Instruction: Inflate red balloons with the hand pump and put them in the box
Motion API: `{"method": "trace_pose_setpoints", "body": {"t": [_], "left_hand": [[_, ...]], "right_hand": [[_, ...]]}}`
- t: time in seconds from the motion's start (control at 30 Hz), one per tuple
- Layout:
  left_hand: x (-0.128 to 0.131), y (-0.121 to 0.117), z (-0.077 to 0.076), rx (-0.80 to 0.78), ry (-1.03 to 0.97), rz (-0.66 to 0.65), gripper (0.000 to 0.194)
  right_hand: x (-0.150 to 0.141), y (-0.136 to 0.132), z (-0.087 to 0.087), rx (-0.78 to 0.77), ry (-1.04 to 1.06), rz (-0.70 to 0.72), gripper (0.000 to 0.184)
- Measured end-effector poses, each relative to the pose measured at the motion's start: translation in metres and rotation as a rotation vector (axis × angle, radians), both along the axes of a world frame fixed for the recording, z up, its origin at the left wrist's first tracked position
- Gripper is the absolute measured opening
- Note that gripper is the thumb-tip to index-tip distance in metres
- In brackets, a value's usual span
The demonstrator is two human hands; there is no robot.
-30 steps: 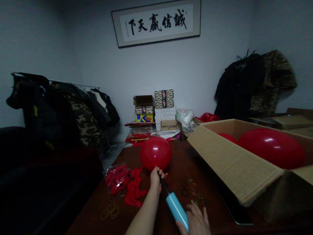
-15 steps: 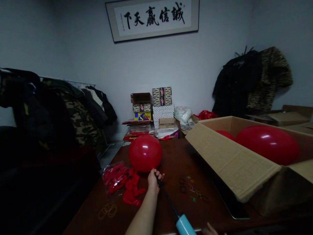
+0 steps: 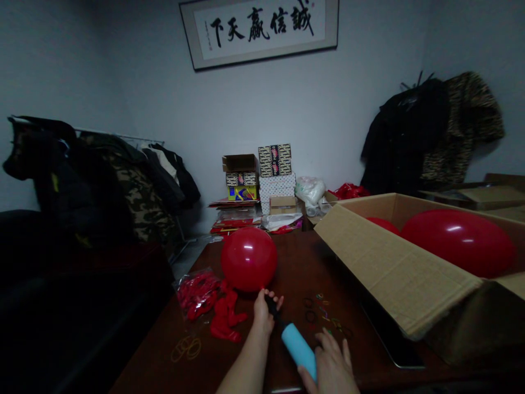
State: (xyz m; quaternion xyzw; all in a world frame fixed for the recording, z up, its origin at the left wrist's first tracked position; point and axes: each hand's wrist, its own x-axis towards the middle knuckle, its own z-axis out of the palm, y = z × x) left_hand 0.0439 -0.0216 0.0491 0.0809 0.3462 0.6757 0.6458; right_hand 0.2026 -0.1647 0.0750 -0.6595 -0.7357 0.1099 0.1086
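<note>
An inflated red balloon (image 3: pixel 249 258) rests above the table, its neck down by my left hand (image 3: pixel 264 313). My left hand is closed round the black end of a hand pump (image 3: pixel 298 349), where the balloon's neck meets it. The pump's light blue barrel slants toward me. My right hand (image 3: pixel 332 364) is at the barrel's near end, thumb on one side and fingers stretched along the other; the palm side is hidden. Left of the balloon lie uninflated red balloons (image 3: pixel 226 317) and a clear bag of red balloons (image 3: pixel 199 293).
Yellowish rubber bands (image 3: pixel 186 348) lie at the table's left, small coloured bands (image 3: pixel 324 313) at the right. A large open cardboard box (image 3: pixel 397 268) holds inflated red balloons (image 3: pixel 457 241). A dark flat tablet-like object (image 3: pixel 394 339) lies beside it. Stacked boxes (image 3: pixel 276 186) stand behind.
The pump's blue barrel has slid forward along its black rod toward my left hand. My right hand has come up into view with it. The view has shifted slightly.
</note>
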Motion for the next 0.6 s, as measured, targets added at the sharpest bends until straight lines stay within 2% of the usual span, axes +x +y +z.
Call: {"method": "trace_pose_setpoints", "body": {"t": [0.13, 0.3, 0.6], "left_hand": [[0.002, -0.003, -0.003, -0.027, 0.027, -0.025, 0.02], [-0.006, 0.002, -0.003, -0.026, 0.092, -0.055, 0.021], [0.0, 0.013, -0.003, 0.009, 0.103, -0.028, 0.023]], "right_hand": [[-0.018, 0.017, 0.008, -0.006, 0.077, -0.027, 0.046], [-0.03, 0.022, -0.003, -0.021, 0.09, -0.028, 0.046], [-0.016, 0.006, -0.01, 0.057, 0.036, -0.037, 0.044]]}}
